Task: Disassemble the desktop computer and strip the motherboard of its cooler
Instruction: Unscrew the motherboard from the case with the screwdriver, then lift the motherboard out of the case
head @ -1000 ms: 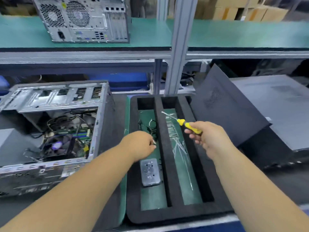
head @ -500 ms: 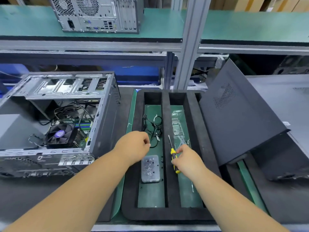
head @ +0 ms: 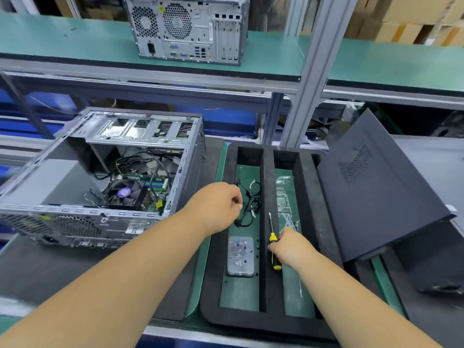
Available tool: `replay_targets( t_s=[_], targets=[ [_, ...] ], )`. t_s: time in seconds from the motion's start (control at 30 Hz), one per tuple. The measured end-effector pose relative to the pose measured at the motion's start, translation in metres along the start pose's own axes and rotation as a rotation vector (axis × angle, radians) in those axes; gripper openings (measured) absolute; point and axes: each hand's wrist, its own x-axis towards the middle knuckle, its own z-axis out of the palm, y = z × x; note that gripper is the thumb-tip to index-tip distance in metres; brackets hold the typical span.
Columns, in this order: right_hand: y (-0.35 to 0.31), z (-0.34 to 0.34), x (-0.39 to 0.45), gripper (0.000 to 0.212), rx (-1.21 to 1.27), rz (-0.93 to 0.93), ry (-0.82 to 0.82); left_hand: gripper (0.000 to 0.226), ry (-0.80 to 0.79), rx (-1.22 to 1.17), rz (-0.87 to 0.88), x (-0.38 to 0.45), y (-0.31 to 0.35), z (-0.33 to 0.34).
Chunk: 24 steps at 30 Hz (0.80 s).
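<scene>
Gripping screwdriver [head: 273, 243], right hand [head: 291, 248] lowered.

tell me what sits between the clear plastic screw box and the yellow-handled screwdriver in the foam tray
In the head view, the tray's black foam divider runs between the clear plastic screw box and the yellow-handled screwdriver, plus a few loose black screws.

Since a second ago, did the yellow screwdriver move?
Yes. The screwdriver, gripped by the right hand, came down onto the foam tray's middle divider.

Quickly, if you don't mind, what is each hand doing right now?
Left hand: fingers curled; whether they pinch anything cannot be told.
Right hand: grips the screwdriver by its handle.
</scene>
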Motion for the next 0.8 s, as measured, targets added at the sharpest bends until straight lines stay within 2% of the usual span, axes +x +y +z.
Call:
replay_targets(
  t_s=[0.13,0.27,0.4,0.5,0.63,0.77,0.8],
  targets=[
    [-0.015,-0.016,-0.007,0.030,-0.005,-0.011,0.072,0.012,0.010,0.002,0.058,-0.003,-0.007,-0.012],
    [-0.060,-0.042,-0.018,0.029,0.139,-0.123,0.204,0.013,0.032,-0.029,0.136,-0.014,-0.023,-0.035],
    [-0.134,-0.056,-0.038,0.014,0.285,-0.380,0.333,0.015,0.108,-0.060,0.183,-0.030,-0.060,-0.075],
    [-0.196,-0.051,-0.056,0.004,0.254,-0.630,0.378,0.017,0.176,-0.052,0.145,-0.040,-0.102,-0.109],
    [-0.271,-0.028,-0.065,0.007,0.048,-0.810,0.296,0.014,0.231,-0.052,-0.004,-0.051,-0.172,-0.142],
    [-0.321,-0.003,-0.049,0.002,-0.125,-0.841,0.161,0.019,0.201,0.009,-0.099,-0.054,-0.235,-0.157],
    [-0.330,0.003,-0.043,0.006,-0.164,-0.833,0.136,0.021,0.190,0.054,-0.105,-0.053,-0.248,-0.158]
  ],
)
